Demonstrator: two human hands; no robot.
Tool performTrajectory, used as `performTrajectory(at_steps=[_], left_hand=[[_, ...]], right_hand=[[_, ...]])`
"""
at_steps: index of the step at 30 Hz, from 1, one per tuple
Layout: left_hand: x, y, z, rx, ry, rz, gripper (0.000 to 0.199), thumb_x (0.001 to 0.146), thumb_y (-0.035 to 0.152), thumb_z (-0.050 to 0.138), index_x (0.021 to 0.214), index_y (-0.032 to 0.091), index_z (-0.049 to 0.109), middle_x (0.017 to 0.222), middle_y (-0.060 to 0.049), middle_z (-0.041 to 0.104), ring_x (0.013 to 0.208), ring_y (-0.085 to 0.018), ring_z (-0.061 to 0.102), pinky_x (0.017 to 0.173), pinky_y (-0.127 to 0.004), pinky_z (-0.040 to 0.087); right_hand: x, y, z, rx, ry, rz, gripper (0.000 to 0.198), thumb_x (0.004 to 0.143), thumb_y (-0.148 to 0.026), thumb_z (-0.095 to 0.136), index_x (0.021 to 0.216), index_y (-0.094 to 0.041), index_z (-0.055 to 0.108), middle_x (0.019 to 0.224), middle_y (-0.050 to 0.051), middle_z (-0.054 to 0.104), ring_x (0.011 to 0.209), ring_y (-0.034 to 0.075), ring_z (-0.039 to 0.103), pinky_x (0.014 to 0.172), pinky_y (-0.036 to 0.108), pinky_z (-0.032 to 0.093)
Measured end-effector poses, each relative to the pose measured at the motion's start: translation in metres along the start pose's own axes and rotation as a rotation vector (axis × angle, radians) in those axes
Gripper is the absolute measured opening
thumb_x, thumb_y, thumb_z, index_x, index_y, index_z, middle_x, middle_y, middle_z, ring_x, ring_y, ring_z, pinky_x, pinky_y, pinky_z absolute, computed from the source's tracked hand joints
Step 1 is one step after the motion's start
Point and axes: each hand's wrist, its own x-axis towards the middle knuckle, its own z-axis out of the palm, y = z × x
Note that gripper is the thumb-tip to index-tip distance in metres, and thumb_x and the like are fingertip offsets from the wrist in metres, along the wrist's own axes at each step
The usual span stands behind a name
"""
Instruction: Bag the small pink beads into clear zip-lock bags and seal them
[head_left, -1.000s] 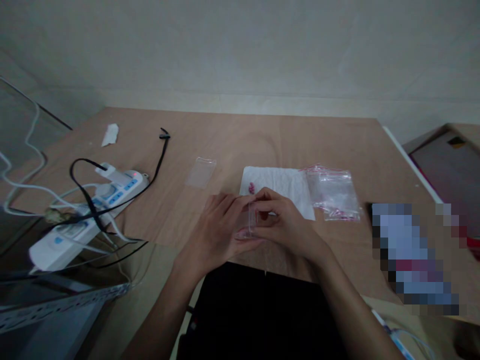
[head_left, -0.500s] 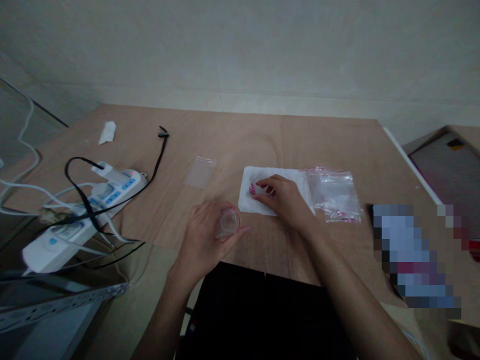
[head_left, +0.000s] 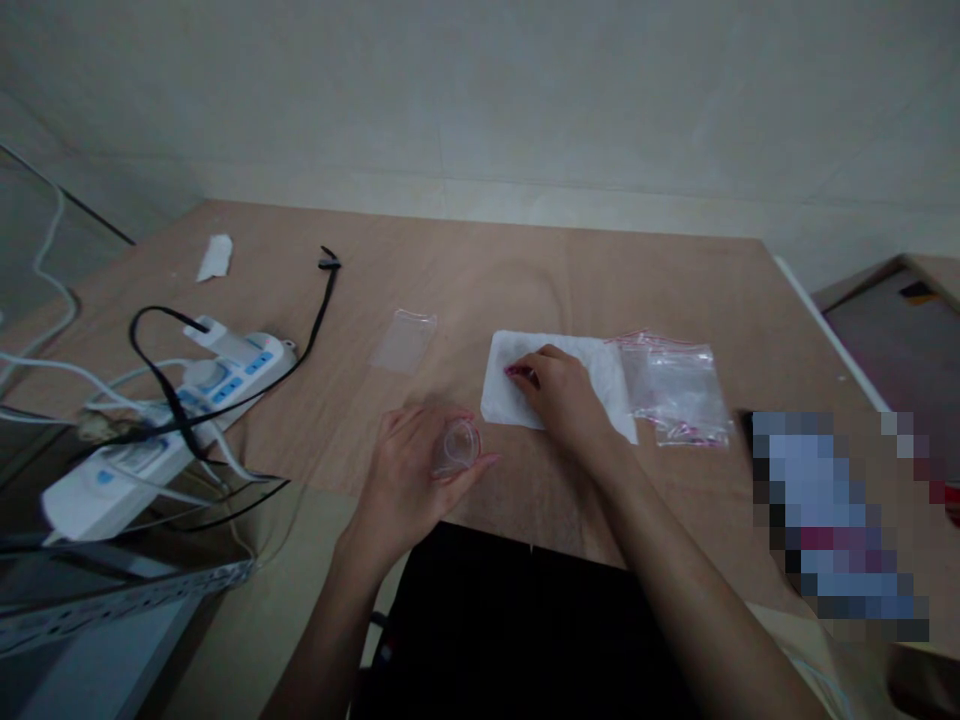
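My left hand (head_left: 405, 455) is curled around a small clear plastic cup (head_left: 460, 446) with a round rim, held low above the near edge of the table. To its right, my right hand (head_left: 559, 390) rests over a white sheet (head_left: 499, 400). Its thumb and fingers are pinched on a small cluster of pink beads (head_left: 513, 371), mostly hidden by the fingertips. Beside the sheet's right end lie several clear zip bags (head_left: 675, 385) with red seal lines and some pink bits near the bottom.
A flat clear bag (head_left: 405, 341) lies on the wooden table (head_left: 465, 270) beyond my left hand. At left, a white power strip (head_left: 240, 380) is tangled with cables. A scrap of white paper (head_left: 215, 257) lies at the back left, and a pixelated phone-shaped object (head_left: 832, 520) at right.
My right hand's fingers have closed over the pink beads, which showed openly on the sheet before. My left hand keeps the cup in the same place.
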Motion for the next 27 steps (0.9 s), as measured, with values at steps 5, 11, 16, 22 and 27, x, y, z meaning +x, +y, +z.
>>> performTrajectory(at_steps=[5, 11, 16, 22, 27], left_hand=[[0.0, 0.0, 0.001, 0.008, 0.016, 0.005, 0.032, 0.081, 0.042, 0.071, 0.101, 0.02, 0.06, 0.09, -0.003, 0.073, 0.085, -0.022, 0.068, 0.079, -0.04, 0.049], [0.001, 0.001, 0.002, -0.004, 0.014, 0.009, 0.032, 0.081, 0.046, 0.069, 0.101, 0.022, 0.061, 0.09, -0.004, 0.073, 0.084, -0.023, 0.068, 0.08, -0.042, 0.05], [0.004, 0.001, 0.005, -0.018, 0.055, -0.017, 0.033, 0.08, 0.047, 0.07, 0.101, 0.023, 0.06, 0.091, -0.004, 0.073, 0.086, -0.024, 0.069, 0.08, -0.042, 0.052], [0.013, 0.015, 0.012, -0.11, 0.072, -0.088, 0.034, 0.079, 0.04, 0.071, 0.104, 0.022, 0.057, 0.097, -0.005, 0.072, 0.09, -0.025, 0.068, 0.082, -0.042, 0.053], [0.016, 0.028, 0.02, -0.267, 0.039, -0.142, 0.029, 0.079, 0.026, 0.065, 0.105, 0.023, 0.053, 0.101, -0.005, 0.069, 0.093, -0.023, 0.067, 0.078, -0.038, 0.053]], right_hand=[[0.0, -0.001, 0.0, -0.057, 0.02, 0.019, 0.027, 0.089, -0.009, 0.048, 0.088, -0.014, 0.075, 0.088, 0.013, 0.069, 0.077, 0.021, 0.062, 0.073, 0.035, 0.048], [-0.001, -0.001, 0.006, -0.104, 0.049, 0.032, 0.032, 0.089, -0.006, 0.041, 0.086, -0.013, 0.073, 0.087, 0.015, 0.068, 0.074, 0.021, 0.059, 0.067, 0.034, 0.047], [-0.005, -0.007, -0.008, -0.054, 0.092, 0.021, 0.03, 0.089, -0.007, 0.044, 0.084, -0.015, 0.072, 0.087, 0.012, 0.069, 0.077, 0.021, 0.062, 0.072, 0.035, 0.05], [-0.037, -0.048, -0.049, 0.201, 0.031, -0.201, 0.02, 0.091, -0.011, 0.051, 0.09, -0.018, 0.069, 0.094, 0.008, 0.071, 0.085, 0.019, 0.065, 0.076, 0.032, 0.051], [-0.053, -0.061, -0.053, 0.203, -0.058, -0.286, 0.023, 0.092, -0.008, 0.048, 0.097, -0.02, 0.067, 0.098, 0.007, 0.07, 0.094, 0.02, 0.064, 0.083, 0.034, 0.051]])
